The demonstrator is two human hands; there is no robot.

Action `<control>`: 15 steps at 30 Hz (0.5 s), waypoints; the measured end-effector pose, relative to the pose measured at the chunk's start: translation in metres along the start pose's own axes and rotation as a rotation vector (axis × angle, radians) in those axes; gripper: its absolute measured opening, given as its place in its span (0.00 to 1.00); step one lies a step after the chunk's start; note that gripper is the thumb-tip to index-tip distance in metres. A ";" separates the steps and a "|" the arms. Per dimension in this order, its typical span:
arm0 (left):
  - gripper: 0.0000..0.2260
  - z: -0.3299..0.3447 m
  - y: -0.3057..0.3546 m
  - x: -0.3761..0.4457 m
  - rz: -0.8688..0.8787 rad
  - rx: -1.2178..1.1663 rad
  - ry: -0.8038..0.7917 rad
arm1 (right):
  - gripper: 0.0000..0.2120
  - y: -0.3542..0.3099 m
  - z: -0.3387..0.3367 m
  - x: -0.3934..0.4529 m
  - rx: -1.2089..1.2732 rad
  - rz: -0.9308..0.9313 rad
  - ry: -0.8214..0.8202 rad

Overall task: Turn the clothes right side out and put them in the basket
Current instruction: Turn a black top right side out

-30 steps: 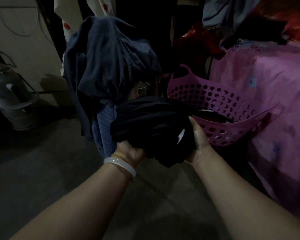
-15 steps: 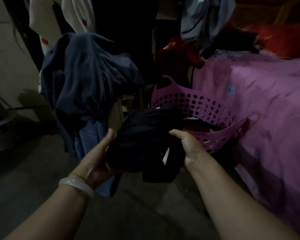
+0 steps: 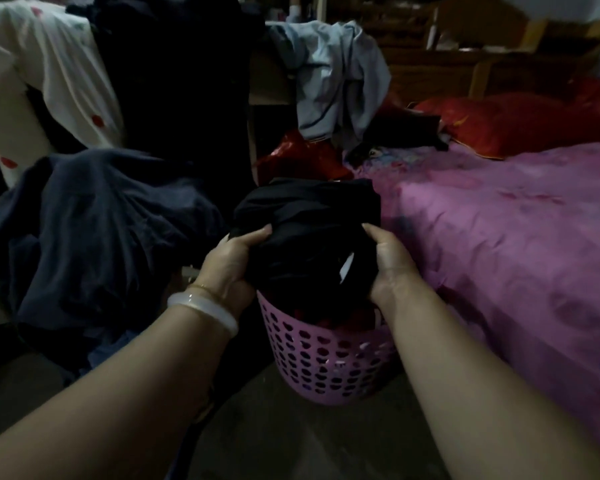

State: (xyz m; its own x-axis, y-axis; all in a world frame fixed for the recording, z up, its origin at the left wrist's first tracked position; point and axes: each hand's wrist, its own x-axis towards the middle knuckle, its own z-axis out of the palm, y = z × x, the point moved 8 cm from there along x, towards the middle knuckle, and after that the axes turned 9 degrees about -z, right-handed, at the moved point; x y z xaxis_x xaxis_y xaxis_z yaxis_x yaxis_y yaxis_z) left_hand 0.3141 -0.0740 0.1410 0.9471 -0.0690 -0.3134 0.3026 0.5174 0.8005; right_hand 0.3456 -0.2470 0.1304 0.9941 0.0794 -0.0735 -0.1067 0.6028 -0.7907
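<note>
We see both hands closed on a bunched black garment [image 3: 305, 237], held right over the mouth of the pink perforated laundry basket [image 3: 326, 362]. The left hand [image 3: 229, 265] grips the cloth's left side, its fingers curled into the fabric and the thumb on top. The right hand [image 3: 388, 261] grips the right side in the same way, thumb uppermost. The lower part of the garment reaches down to the basket's rim; in this dim light we cannot tell whether it already rests on the contents or hangs just above them. A small white label [image 3: 346, 268] shows on the cloth near the right hand. Something red [image 3: 329, 320] lies inside the basket under the black cloth.

The left wrist carries a pale bangle [image 3: 205, 308] and, just beyond it, a thin gold bracelet [image 3: 205, 289].

The basket stands on the dark floor [image 3: 291, 445], just beside a bed with a pink cover [image 3: 499, 237] on our right. Red pillows [image 3: 520, 123] lie at the bed's far end. To the left of the basket a heap of dark navy clothing [image 3: 94, 230] is piled up, and behind it hangs a white cloth with red dots [image 3: 59, 71]. A light blue shirt [image 3: 336, 77] is draped further back, above the basket.
</note>
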 end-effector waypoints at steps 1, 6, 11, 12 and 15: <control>0.20 0.008 0.005 0.011 0.012 -0.001 0.002 | 0.12 -0.010 -0.003 0.009 -0.003 -0.022 0.002; 0.22 0.037 0.020 0.062 0.084 0.005 0.007 | 0.13 -0.049 -0.027 0.057 0.007 -0.135 0.074; 0.34 0.003 0.011 0.108 0.069 0.269 0.279 | 0.25 -0.047 -0.087 0.091 -0.500 -0.081 0.305; 0.32 -0.008 0.007 0.111 0.054 0.309 0.325 | 0.31 -0.046 -0.098 0.093 -0.586 -0.093 0.364; 0.30 -0.034 -0.005 0.111 0.012 0.287 0.387 | 0.36 -0.028 -0.107 0.096 -0.595 -0.031 0.349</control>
State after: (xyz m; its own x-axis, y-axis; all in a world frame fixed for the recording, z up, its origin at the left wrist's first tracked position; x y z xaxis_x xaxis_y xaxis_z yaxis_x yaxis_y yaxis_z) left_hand 0.4144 -0.0553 0.0850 0.8578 0.2861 -0.4269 0.3607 0.2566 0.8967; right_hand 0.4461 -0.3413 0.0802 0.9549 -0.2513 -0.1583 -0.1492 0.0549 -0.9873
